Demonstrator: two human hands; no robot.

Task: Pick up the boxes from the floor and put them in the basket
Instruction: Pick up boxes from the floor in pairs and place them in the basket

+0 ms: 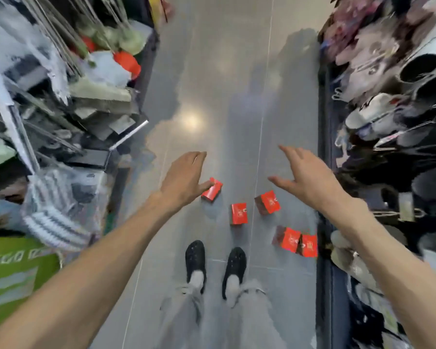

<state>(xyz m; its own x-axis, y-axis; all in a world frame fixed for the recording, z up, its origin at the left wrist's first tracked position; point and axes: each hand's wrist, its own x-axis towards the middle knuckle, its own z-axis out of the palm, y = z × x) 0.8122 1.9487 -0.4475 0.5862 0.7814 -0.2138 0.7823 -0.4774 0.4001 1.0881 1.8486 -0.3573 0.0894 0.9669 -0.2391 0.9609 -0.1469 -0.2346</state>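
Several small red boxes lie scattered on the grey tiled floor ahead of my feet. One red box (212, 189) lies leftmost, just under the fingertips of my left hand (184, 178). Another box (239, 213) lies in the middle, a third (267, 202) to its right. A pair of boxes (295, 241) rests side by side near the right shelf base. My right hand (303, 176) hovers above the floor with fingers spread, holding nothing. Both hands are empty and high over the boxes. No basket is in view.
I stand in a narrow shop aisle; my black shoes (215, 265) are just behind the boxes. The left shelf (68, 117) holds cleaning tools and packaged goods, some jutting out. The right rack (378, 117) holds hanging slippers. The grey floor (227, 84) stretches ahead.
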